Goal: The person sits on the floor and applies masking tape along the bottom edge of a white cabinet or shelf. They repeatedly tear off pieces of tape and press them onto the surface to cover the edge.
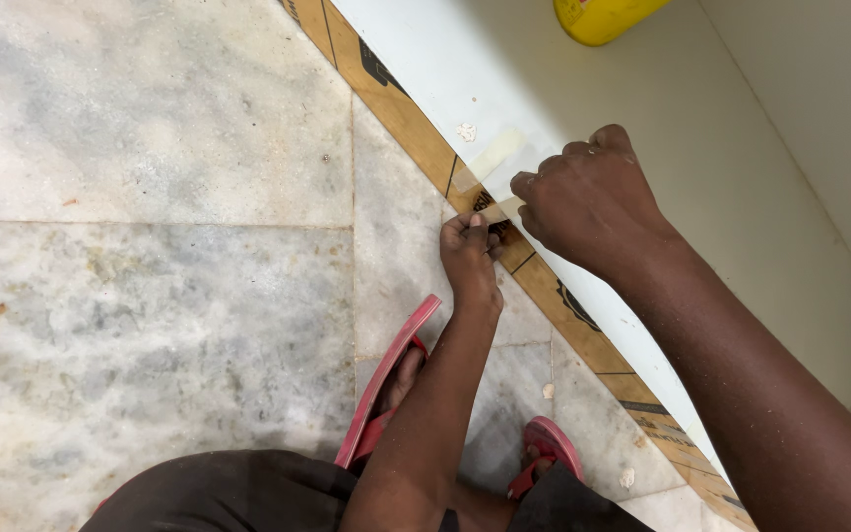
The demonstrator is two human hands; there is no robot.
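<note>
At floor level, left hand (472, 251) presses fingertips onto the brown cardboard strip (401, 110) along the white panel (544, 89). Right hand (583, 197), curled, pinches pale tape (494, 156) at the strip edge. Yellow container (603, 18) sits beyond; red sandals (391, 384) on marble floor (150, 246).

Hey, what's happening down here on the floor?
A person is crouched on a marble floor in red sandals, working at a strip of brown cardboard lying along the foot of a white panel. The left hand presses on the cardboard, while the right hand pinches a piece of pale tape where cardboard meets panel. A yellow container stands behind.
</note>
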